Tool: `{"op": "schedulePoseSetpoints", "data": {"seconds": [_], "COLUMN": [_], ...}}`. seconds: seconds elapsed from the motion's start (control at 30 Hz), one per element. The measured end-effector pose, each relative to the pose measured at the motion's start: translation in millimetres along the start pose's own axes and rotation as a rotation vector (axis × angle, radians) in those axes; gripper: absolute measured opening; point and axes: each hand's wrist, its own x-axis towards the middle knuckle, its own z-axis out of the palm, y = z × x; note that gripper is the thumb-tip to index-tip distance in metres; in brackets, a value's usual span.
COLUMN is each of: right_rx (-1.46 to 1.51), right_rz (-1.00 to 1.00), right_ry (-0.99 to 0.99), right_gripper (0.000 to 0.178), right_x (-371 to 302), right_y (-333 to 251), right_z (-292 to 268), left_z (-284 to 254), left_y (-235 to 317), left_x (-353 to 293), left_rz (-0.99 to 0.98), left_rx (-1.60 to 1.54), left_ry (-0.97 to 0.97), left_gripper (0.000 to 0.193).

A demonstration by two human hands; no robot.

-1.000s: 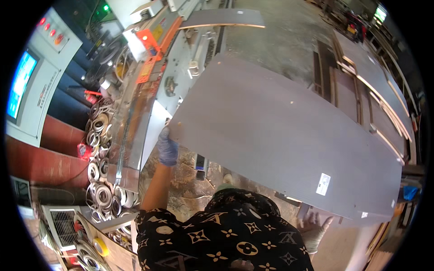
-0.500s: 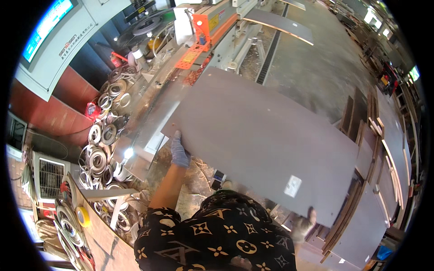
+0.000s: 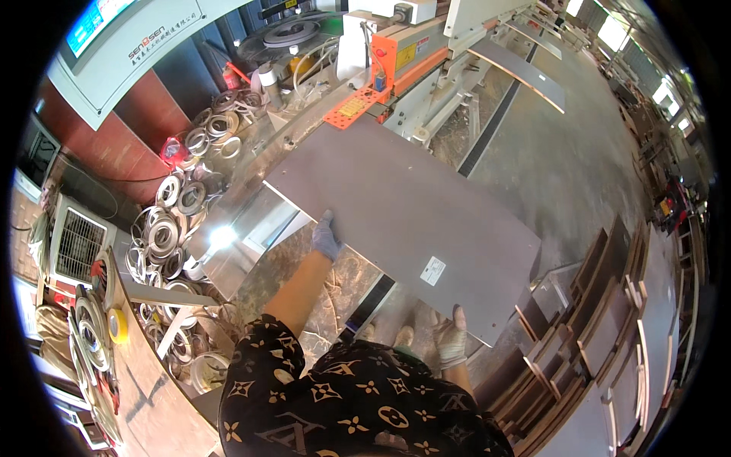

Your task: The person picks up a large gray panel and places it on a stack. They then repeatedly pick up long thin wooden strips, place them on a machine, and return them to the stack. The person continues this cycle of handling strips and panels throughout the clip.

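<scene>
A large grey-brown board (image 3: 396, 198) is held flat in front of me, with a white label (image 3: 433, 270) near its near right part. My left hand (image 3: 326, 238), in a bluish glove, is closed on the near edge toward the left end. Farther right along that edge, my right hand (image 3: 451, 337), in a pale glove, grips the board with the thumb on top and the fingers partly hidden below. The far left end of the board lies over the machine's metal bed (image 3: 247, 221), close to a perforated orange plate (image 3: 352, 108).
The machine's orange-and-white housing (image 3: 411, 57) stands ahead. Rolls of edging tape (image 3: 164, 232) are heaped at the left, beside a wooden board with yellow tape (image 3: 118, 326). Stacked boards (image 3: 609, 305) fill the right. Another grey board (image 3: 521, 74) rests farther along the machine.
The board has moved toward the machine, its far left end now beside the orange plate. Both hands moved with it, still gripping. The view has shifted, too.
</scene>
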Motion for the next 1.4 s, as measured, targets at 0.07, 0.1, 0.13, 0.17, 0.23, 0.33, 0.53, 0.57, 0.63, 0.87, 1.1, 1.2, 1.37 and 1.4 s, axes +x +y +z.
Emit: {"op": "schedulePoseSetpoints", "data": {"seconds": [0.07,0.1,0.13,0.17,0.23,0.33,0.53,0.57,0.63,0.87,1.1,1.2,1.37,1.4], "right_rx": [-0.026,-0.039,-0.039,-0.04,-0.049,-0.055,-0.162,-0.207,-0.218,-0.197,-0.789,-0.771,-0.202,-0.176], "right_rz": [0.054,0.08,0.114,0.148,0.18,0.178,0.102,0.106,0.14,-0.011,-0.439,-0.652,-1.067,-1.102], "right_ry": [-0.001,-0.001,-0.008,-0.014,-0.026,-0.033,-0.044,-0.021,-0.007,0.029,0.771,1.155,1.252,1.227], "right_gripper": [0.047,0.047,0.047,0.047,0.048,0.047,0.052,0.057,0.065,0.073,0.027,0.023,0.028,0.028], "right_x": [6.2,9.3,12.5,15.0,21.5,38.5,110.4,119.1,123.5,68.9,-204.7,-310.9,-399.1,-404.4], "right_y": [-11.3,-16.4,-19.1,-21.0,-27.6,-36.6,-79.2,-89.6,-109.5,-99.3,-20.2,-19.2,-4.0,-3.1], "right_z": [7.2,10.4,10.3,9.4,9.8,10.8,4.9,14.4,42.2,12.8,-76.7,-81.4,-98.2,-97.2], "left_z": [10.2,12.7,14.3,16.2,25.5,48.4,120.4,136.7,140.8,216.2,141.1,122.6,100.6,98.2], "left_y": [-7.2,-10.2,-11.6,-14.1,-18.3,-20.1,-38.6,-46.8,-48.9,-119.9,-255.2,-263.2,-322.8,-336.0], "left_x": [4.8,12.7,19.1,25.2,33.0,40.6,113.7,131.5,178.3,54.0,-167.3,-308.8,-469.1,-490.4], "left_rz": [0.057,0.076,0.095,0.114,0.14,0.135,0.081,0.065,0.066,0.005,-0.668,-0.927,-1.336,-1.264], "left_rx": [-0.019,-0.035,-0.053,-0.069,-0.056,-0.107,-0.004,0.036,0.199,0.631,0.896,1.071,1.155,1.218], "left_ry": [0.046,0.035,0.026,0.016,0.074,0.058,-0.061,-0.068,-0.227,-0.216,-1.217,-1.43,-1.712,-1.739], "left_gripper": [0.032,0.035,0.038,0.041,0.043,0.04,0.045,0.047,0.054,0.031,0.038,0.043,0.04,0.038]}}
